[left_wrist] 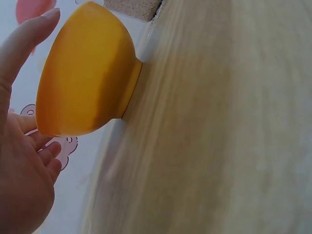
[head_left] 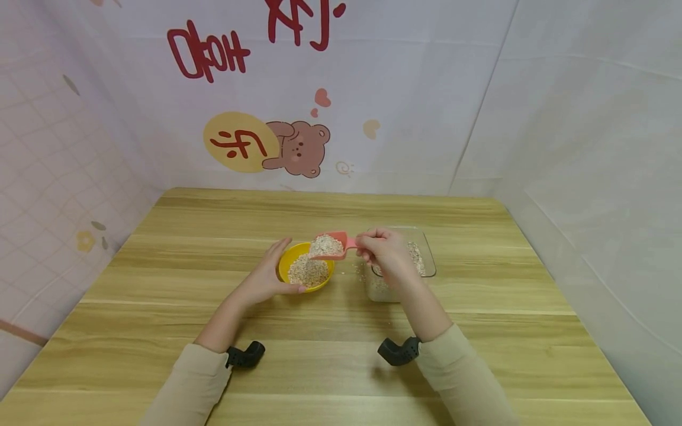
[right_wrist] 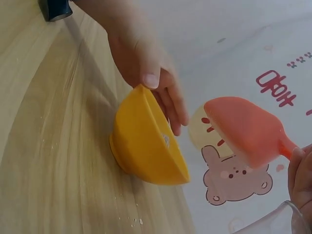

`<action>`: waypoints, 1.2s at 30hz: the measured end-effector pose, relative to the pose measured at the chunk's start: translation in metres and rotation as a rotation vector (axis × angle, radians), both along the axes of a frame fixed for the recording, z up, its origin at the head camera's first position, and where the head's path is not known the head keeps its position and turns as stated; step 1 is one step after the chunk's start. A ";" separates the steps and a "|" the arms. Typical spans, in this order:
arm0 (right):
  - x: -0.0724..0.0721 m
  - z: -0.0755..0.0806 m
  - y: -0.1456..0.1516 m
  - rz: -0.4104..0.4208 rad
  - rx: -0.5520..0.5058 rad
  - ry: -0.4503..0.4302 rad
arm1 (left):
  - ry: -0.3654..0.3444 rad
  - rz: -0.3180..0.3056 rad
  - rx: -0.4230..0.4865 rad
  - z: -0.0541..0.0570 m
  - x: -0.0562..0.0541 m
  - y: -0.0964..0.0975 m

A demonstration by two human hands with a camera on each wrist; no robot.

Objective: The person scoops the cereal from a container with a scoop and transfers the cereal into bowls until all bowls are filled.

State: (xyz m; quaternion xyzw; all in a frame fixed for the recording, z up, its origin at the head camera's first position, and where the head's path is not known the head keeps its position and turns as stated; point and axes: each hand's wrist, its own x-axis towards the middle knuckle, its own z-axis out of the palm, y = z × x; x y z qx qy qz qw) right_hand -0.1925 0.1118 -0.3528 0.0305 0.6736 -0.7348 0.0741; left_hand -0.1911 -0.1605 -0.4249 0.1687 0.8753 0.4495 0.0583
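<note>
A yellow bowl with oat flakes in it stands on the wooden table. My left hand holds it from the left, thumb at the near rim and fingers round the far side. With my right hand I grip the handle of a pink scoop, held level above the bowl's right rim and heaped with oats. In the right wrist view the scoop shows from its underside. The left wrist view shows the bowl's outer wall and its foot on the table.
A clear rectangular container with oats inside stands right of the bowl, partly hidden under my right hand and forearm. Loose flakes lie on the table between bowl and container. A printed curtain hangs behind the table.
</note>
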 end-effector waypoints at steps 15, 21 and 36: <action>-0.018 0.002 -0.009 0.081 0.160 -0.013 | -0.042 -0.036 0.031 -0.010 -0.005 -0.004; -0.023 0.007 -0.013 0.131 0.239 0.066 | -0.062 -0.040 0.020 -0.011 -0.004 -0.004; -0.025 0.022 -0.020 0.184 0.385 0.146 | -0.060 -0.030 -0.007 -0.011 -0.005 -0.004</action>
